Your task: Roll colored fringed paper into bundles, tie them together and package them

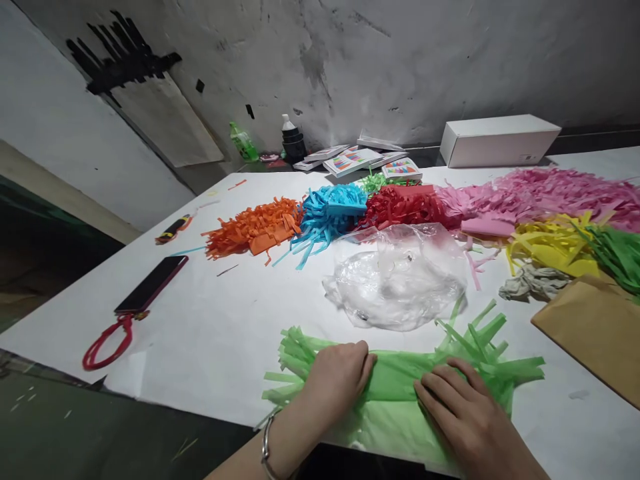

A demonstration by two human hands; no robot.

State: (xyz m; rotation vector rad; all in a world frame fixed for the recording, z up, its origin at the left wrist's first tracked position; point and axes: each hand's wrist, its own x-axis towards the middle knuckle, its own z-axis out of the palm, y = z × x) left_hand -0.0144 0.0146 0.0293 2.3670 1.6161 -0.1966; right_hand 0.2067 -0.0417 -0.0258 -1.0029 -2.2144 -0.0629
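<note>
A sheet of light green tissue paper (397,375), its two ends cut into fringe strips, lies at the table's front edge with a folded band across its middle. My left hand (336,380), a metal bracelet at its wrist, is closed on the left part of that band, fingers curled under. My right hand (463,407) rests on the right part, its fingers stretched and slightly bent over the paper. The sheet's near part hangs toward me below the hands. Just beyond the green paper lies a crumpled clear plastic bag (395,283).
Fringed paper bundles run across the table: orange (255,227), blue (333,210), red (405,207), pink (550,193), yellow (555,243). A phone (153,285) with a red strap and a utility knife (173,229) lie left. A brown envelope (595,327) lies right; a white box (500,140) stands behind.
</note>
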